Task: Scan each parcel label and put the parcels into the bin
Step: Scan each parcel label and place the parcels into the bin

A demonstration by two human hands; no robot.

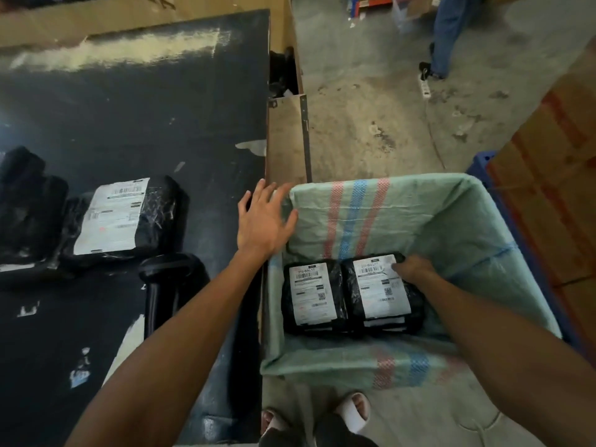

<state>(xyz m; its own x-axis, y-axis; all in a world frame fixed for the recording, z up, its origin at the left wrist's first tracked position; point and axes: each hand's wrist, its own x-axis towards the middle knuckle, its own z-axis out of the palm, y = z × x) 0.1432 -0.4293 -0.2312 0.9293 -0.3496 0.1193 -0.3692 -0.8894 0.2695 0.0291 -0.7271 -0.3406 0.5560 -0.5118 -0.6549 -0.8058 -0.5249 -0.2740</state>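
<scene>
The left hand point(263, 221) hovers in mid frame above the table's right edge, just beside the near-left corner of the bin point(477, 227); its fingers point(258, 195) are straight and spread wide, and it holds nothing. The right hand point(414, 269) reaches down into the bin at lower right of the frame and rests on the far right corner of a parcel point(383, 293), fingers bent onto the wrap beside its white label; whether they actually pinch the wrap cannot be told, since the fingertips are hidden behind the knuckles. That parcel lies flat, label up, on the bin's floor, touching a second parcel point(311, 295) to its left, also label up. The bin is lined with a green woven sack with red and blue stripes. On the black table point(145, 117) at mid left lies a third parcel point(119, 217), black wrap with a large white label facing up, and left of it a dark bundle point(25, 201) at the frame's edge. A black scanner point(164, 285) lies on the table near the left forearm. At the bottom of the frame the person's feet in slippers point(353, 411) stand on the concrete floor point(371, 108).
</scene>
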